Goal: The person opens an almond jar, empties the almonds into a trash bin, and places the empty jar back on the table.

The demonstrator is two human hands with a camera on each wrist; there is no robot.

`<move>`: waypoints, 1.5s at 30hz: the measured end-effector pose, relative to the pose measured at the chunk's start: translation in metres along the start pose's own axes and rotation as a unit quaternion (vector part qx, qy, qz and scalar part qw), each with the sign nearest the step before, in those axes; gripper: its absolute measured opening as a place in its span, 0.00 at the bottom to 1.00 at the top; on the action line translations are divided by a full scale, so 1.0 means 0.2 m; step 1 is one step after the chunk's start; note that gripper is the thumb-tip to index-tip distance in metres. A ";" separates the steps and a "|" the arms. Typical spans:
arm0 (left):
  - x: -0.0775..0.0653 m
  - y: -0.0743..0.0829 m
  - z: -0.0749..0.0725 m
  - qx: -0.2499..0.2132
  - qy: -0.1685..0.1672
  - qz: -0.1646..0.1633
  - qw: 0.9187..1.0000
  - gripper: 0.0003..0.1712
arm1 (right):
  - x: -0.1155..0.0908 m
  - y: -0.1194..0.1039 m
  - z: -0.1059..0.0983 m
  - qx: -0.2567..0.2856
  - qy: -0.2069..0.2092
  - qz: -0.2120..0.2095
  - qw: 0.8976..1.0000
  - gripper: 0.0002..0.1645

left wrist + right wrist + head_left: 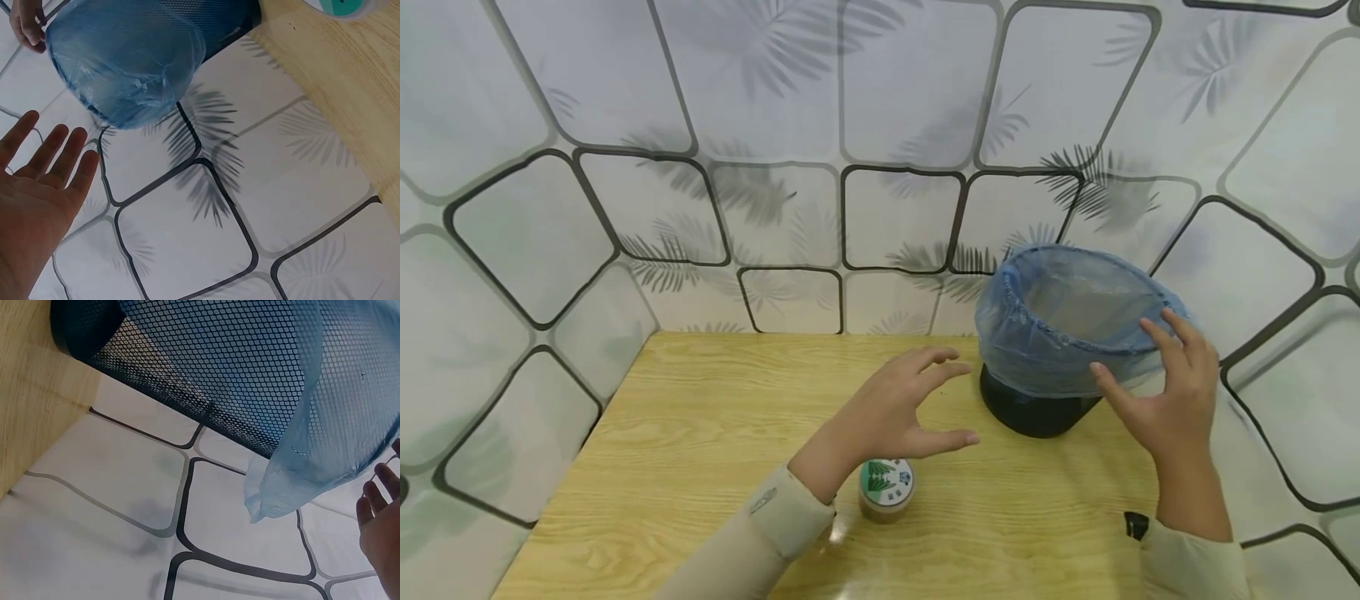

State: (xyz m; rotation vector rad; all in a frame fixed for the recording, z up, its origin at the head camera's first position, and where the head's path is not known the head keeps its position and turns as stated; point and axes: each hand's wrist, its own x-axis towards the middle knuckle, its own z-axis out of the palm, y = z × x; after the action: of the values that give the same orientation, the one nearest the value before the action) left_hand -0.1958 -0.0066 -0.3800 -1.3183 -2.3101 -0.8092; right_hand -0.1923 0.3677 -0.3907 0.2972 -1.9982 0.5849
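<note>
A black mesh wastebasket (1037, 412) stands at the back right of the wooden table, lined with a blue plastic bag (1037, 358). The bag is folded over the rim and hangs down outside, and a loose corner of it (275, 497) droops in the right wrist view. My right hand (1176, 404) is beside the basket's right side, fingers spread and fingertips right at the bagged rim. To the left of the basket, my left hand (891, 408) is held in the air with thumb and fingers apart and nothing between them.
Below my left wrist stands a small round container (886, 492) with a green and white lid. The wooden table (700, 433) meets patterned walls (895, 221) at the back and sides. Something small and black (1137, 525) shows at the right cuff.
</note>
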 end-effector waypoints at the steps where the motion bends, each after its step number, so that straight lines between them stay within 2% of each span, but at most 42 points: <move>1: 0.01 0.00 0.00 -0.002 -0.002 0.000 1.000 0.45 | 0.00 0.00 0.00 -0.006 -0.001 0.001 1.000 0.60; 5: 0.03 0.01 0.00 -0.006 -0.007 0.002 1.000 0.44 | 0.01 0.01 0.00 -0.027 -0.006 0.010 1.000 0.63; 12: 0.06 0.02 0.02 -0.006 0.000 0.008 1.000 0.44 | 0.02 0.05 -0.02 -0.050 -0.052 0.022 0.997 0.66; 19: 0.08 0.03 0.03 0.016 0.012 0.015 1.000 0.44 | 0.05 0.09 0.00 -0.065 -0.042 -0.012 0.997 0.68; 22: 0.10 0.03 0.03 0.029 0.025 0.022 0.999 0.43 | 0.08 0.10 0.00 -0.062 -0.052 -0.015 0.997 0.69; 29: 0.12 0.03 0.05 0.040 0.036 0.030 0.998 0.43 | 0.10 0.12 -0.02 -0.067 -0.129 0.020 0.989 0.72; 34: 0.12 0.02 0.05 0.033 0.025 0.028 0.999 0.43 | 0.13 0.17 -0.05 -0.070 -0.187 0.053 0.978 0.66; 39: 0.12 0.02 0.06 0.025 0.022 0.028 0.999 0.43 | 0.19 0.21 -0.08 -0.074 -0.236 0.081 0.966 0.69; 45: 0.10 0.02 0.06 0.014 0.014 0.017 1.000 0.43 | 0.20 0.25 -0.08 -0.064 -0.267 0.089 0.957 0.71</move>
State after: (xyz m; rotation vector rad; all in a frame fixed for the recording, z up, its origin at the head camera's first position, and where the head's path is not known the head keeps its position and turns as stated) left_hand -0.2033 0.0155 -0.3769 -1.3235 -2.2632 -0.7763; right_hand -0.2211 0.4205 -0.3631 0.2106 -2.5954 0.5173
